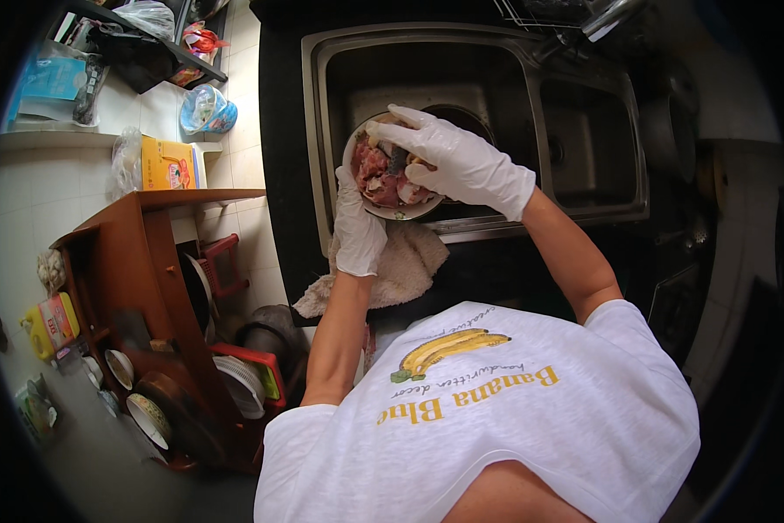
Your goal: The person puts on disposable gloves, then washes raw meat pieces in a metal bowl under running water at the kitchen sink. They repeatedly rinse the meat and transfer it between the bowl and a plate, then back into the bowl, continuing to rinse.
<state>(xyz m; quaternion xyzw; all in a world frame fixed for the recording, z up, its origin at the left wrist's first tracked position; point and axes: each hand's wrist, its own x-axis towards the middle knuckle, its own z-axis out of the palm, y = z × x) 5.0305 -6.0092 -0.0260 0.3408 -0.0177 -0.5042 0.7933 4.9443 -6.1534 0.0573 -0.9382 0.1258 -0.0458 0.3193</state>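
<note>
A white bowl with a green floral mark on its rim holds raw meat pieces, some with greyish skin. It is over the near left part of the large sink basin. My left hand, in a white disposable glove, grips the bowl's near left rim. Over the meat lies my right hand, gloved the same way, fingers spread and touching the pieces. Its palm hides part of the meat and the bowl's right side, so any grip there is hidden. A round dark rim shows partly behind this hand.
A beige towel lies on the dark counter by the sink's near edge. To the right are a smaller basin and a metal faucet. A brown wooden cabinet stands left, with a red stool near it.
</note>
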